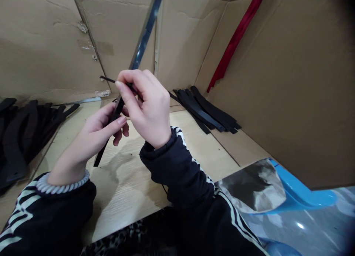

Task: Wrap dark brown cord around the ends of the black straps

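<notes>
Room: Big brown cardboard sheets stand up like walls around a pale wood-look table.

Left hand: The left hand is nearly shut. It wraps around a long black strap and holds it on a slant, above the table.

Right hand: The right hand is narrow and pinches a thin black strip, with the tip poking out to the left.

Things: The strap and the strip meet between the hands. Fingers hide that spot, so I cannot tell if they are joined. I cannot tell what they are made of.

Why: The hands are held close together, likely to keep the thin strip steady. Black straps lie in a right pile and a left pile, likely to be easy to reach.

Rest: A red strip hangs on the cardboard, and a dark metal bar leans across it. A twisted white band circles the left wrist. The black sleeves have white stripes. A grey bag lies by something blue, and leopard-print cloth shows below the table.
</notes>
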`<action>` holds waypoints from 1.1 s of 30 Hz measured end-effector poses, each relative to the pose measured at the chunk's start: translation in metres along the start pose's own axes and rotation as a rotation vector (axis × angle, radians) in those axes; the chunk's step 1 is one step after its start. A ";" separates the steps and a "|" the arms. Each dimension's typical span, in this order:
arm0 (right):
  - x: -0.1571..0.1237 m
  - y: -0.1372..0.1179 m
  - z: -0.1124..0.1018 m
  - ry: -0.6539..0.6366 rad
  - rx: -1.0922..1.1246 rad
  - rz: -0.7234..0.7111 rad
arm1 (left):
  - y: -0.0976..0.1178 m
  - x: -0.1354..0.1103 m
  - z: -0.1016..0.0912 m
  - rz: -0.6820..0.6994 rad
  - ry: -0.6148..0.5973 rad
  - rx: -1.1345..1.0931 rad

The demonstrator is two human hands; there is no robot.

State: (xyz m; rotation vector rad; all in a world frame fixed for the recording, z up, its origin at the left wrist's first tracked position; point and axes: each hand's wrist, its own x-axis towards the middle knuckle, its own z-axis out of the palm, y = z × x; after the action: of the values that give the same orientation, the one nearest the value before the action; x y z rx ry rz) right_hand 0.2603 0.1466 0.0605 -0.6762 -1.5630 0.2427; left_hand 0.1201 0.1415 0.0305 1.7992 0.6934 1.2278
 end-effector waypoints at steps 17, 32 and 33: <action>-0.004 -0.006 0.000 -0.040 0.022 -0.179 | 0.006 -0.003 0.005 0.086 0.266 0.069; -0.009 -0.016 0.002 -0.166 0.477 0.232 | 0.014 -0.007 0.011 0.119 0.300 0.030; -0.010 -0.018 0.002 -0.140 0.469 0.261 | 0.015 -0.008 0.012 0.118 0.304 0.038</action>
State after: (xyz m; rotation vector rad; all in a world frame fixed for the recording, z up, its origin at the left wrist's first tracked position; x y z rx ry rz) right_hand 0.2527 0.1273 0.0621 -0.4962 -1.4727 0.8386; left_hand 0.1280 0.1238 0.0378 1.7216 0.7923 1.5977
